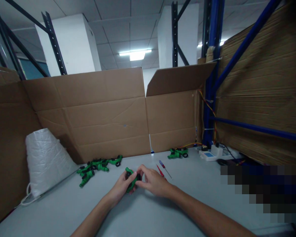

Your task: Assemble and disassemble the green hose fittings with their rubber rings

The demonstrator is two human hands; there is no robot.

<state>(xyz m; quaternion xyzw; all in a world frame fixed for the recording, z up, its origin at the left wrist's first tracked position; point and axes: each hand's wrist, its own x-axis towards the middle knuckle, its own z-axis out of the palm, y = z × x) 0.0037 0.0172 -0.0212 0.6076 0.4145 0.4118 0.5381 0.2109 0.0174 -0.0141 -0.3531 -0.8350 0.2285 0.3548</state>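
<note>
A small green plastic connector with a black part (131, 179) is held between both hands just above the grey table (194, 191). My left hand (120, 188) grips it from below and the left. My right hand (153, 180) pinches its right end with the fingertips. A pile of several similar green connectors (96, 167) lies on the table to the left, beyond my hands. A few more green connectors (178, 153) sit to the right, near the cardboard wall.
Two small screwdrivers (163, 169), one with a red handle, lie just right of my hands. A white woven bag (45, 159) stands at the left. Cardboard sheets (101, 112) wall the table's back and left. A power strip with cables (213, 153) lies by the blue rack (210, 79).
</note>
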